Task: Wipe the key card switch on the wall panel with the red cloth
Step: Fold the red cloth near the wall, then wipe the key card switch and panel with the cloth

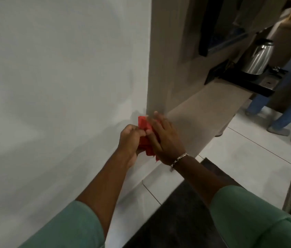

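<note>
Red cloth [145, 135] bunched between both hands, just in front of the white wall [51, 86] and beside the corner of a brown panel [162, 51]. Left hand [131, 140] curled closed around the cloth's lower folds. Right hand [164, 140] laid flat over the cloth, fingers extended, pressing rather than gripping; bracelet [179, 158] at the wrist. Key card switch nowhere in view; position cannot be told. Wiping judged not yet begun: cloth apparently being folded or readied. Remaining: locate the switch, bring cloth to it, wipe. Kettle [257, 58] on a surface [212, 108] well apart, irrelevant.
</note>
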`<state>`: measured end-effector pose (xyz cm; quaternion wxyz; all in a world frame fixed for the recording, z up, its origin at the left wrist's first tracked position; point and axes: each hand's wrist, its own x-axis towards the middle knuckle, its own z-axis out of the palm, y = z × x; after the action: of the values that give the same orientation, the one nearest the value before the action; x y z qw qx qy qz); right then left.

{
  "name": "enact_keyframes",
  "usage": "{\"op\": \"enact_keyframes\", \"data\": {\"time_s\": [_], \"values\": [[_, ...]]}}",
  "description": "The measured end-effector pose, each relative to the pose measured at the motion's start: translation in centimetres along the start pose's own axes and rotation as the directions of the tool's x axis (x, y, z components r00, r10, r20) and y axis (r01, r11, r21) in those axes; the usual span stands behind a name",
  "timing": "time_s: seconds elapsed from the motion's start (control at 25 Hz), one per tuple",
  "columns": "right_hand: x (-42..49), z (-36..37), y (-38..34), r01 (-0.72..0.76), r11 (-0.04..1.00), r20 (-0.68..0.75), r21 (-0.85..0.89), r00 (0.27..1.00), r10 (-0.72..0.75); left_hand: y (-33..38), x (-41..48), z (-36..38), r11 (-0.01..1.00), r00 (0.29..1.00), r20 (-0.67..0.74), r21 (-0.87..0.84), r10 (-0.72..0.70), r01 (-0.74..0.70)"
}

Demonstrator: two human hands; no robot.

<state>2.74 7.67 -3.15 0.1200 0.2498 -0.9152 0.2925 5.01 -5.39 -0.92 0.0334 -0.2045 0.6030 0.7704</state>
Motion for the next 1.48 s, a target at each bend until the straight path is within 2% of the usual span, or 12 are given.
{"op": "enact_keyframes", "data": {"time_s": [0.2, 0.36, 0.52, 0.76, 0.84, 0.96, 1.0, 1.04, 1.16, 1.28, 1.36, 1.48], "values": [[0.0, -0.5, -14.5, 0.252, 0.967, -0.1, -0.045, 0.962, -0.255, 8.1, -9.9, -9.8, 0.968, 0.996, 0.026, -0.242, 0.082, -0.073], [-0.5, -1.2, -26.6, 0.445, 0.895, -0.28, -0.014, 0.858, -0.431, 14.1, -19.0, -17.0, 0.945, 0.953, -0.097, -0.13, 0.288, -0.299], [-0.4, -2.0, -37.8, 0.631, 0.775, -0.47, 0.018, 0.69, -0.55, 19.0, -28.6, -22.6, 0.838, 0.817, -0.198, 0.057, 0.542, -0.542], [-0.6, -3.1, -51.3, 0.77, 0.637, -0.618, 0.017, 0.509, -0.599, 23.6, -40.6, -29.9, 0.568, 0.476, -0.357, 0.225, 0.804, -0.792], [-0.1, -2.9, -53.8, 0.781, 0.624, -0.629, -0.001, 0.485, -0.607, 24.6, -43.0, -32.7, 0.413, 0.285, -0.36, 0.36, 0.889, -0.836], [0.2, -1.7, -55.4, 0.761, 0.649, -0.626, 0.016, 0.514, -0.587, 25.5, -44.1, -36.9, 0.133, -0.126, -0.278, 0.75, 0.952, -0.647], [0.3, -1.0, -55.7, 0.747, 0.665, -0.604, 0.004, 0.531, -0.594, 25.7, -43.8, -38.6, 0.043, -0.211, -0.169, 0.865, 0.963, -0.499], [0.3, -0.3, -56.0, 0.726, 0.688, -0.568, -0.025, 0.556, -0.607, 25.7, -43.3, -40.3, -0.057, -0.239, -0.03, 0.934, 0.971, -0.352], [0.5, 2.2, -55.7, 0.672, 0.736, -0.471, -0.083, 0.624, -0.623, 26.2, -41.6, -45.7, -0.29, -0.081, 0.288, 0.957, 0.954, -0.022], [1.2, 4.0, -54.2, 0.666, 0.744, -0.517, -0.053, 0.62, -0.591, 26.3, -39.8, -49.4, -0.411, 0.077, 0.411, 0.846, 0.908, 0.338], [1.7, 4.5, -54.7, 0.626, 0.778, -0.586, 0.046, 0.648, -0.487, 26.0, -38.7, -50.4, -0.417, 0.088, 0.432, 0.766, 0.897, 0.489], [2.1, 4.5, -57.0, 0.587, 0.802, -0.649, 0.111, 0.654, -0.389, 25.9, -38.1, -50.9, -0.406, 0.055, 0.448, 0.745, 0.893, 0.53]]}}
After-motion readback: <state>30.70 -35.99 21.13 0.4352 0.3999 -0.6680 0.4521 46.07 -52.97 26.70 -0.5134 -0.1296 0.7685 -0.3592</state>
